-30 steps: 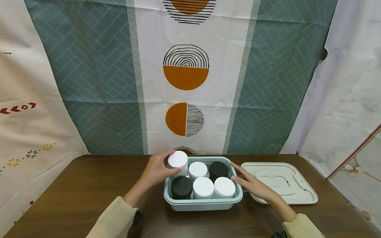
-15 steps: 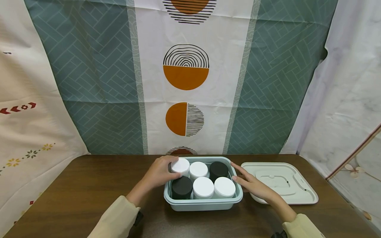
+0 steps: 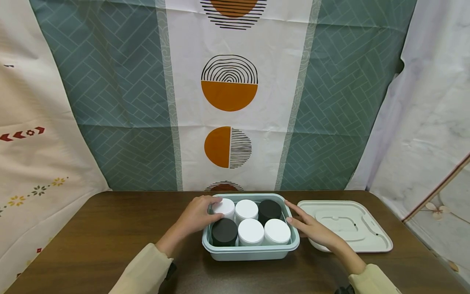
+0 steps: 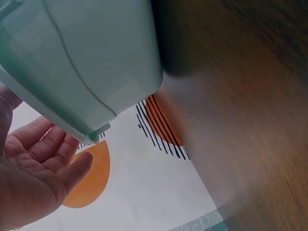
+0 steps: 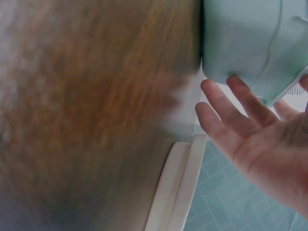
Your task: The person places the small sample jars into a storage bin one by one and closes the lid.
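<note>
A pale blue-green plastic bin [image 3: 253,256] holds two rows of round jars with white or black lids. At its back left corner, my left hand [image 3: 198,214] holds a white-lidded jar [image 3: 225,207] between thumb and fingers; the jar stands among the others. A black-lidded jar [image 3: 224,232] sits just in front of it. My right hand [image 3: 312,229] rests against the bin's right end with straight, spread fingers. In the left wrist view the bin wall [image 4: 96,53] hides the jars. The right wrist view shows fingertips near the bin's outer wall [image 5: 245,43].
A white lid [image 3: 345,225] lies flat on the brown wooden table [image 3: 121,232], right of the bin and behind my right forearm. Patterned cloth [image 3: 235,102] hangs along the table's back edge, and more cloth hangs at both sides.
My left hand has lowered the white-lidded jar into the bin's back left corner and shifted it slightly right. The neighbouring white-lidded jar has nudged right a little. My right hand has stayed put.
</note>
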Demonstrator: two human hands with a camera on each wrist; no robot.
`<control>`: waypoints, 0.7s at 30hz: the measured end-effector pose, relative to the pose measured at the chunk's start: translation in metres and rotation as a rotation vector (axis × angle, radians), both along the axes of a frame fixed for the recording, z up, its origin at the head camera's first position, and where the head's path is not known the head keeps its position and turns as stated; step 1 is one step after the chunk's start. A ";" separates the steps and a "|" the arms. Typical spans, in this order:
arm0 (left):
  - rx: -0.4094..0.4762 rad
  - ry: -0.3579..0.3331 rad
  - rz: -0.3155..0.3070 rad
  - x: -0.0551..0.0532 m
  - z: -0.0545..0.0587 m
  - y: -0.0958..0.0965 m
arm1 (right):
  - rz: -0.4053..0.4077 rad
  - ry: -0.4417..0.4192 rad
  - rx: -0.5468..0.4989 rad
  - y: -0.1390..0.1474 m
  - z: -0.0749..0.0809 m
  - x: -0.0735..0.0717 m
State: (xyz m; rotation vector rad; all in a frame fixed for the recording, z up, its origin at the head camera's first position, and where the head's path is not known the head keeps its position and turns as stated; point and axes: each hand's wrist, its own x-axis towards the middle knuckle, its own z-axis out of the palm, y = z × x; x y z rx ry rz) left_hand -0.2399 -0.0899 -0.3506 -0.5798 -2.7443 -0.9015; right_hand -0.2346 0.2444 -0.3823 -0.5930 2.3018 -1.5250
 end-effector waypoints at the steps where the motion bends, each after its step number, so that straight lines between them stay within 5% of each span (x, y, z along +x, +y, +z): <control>1: -0.009 -0.001 0.002 0.000 0.000 0.000 | -0.001 0.000 0.001 0.000 0.000 0.000; 12: -0.004 0.047 -0.022 0.005 -0.002 0.000 | -0.005 0.023 0.015 0.000 0.001 0.000; 21: 0.153 0.054 -0.031 0.007 -0.004 -0.013 | -0.024 0.103 0.064 0.004 0.006 -0.002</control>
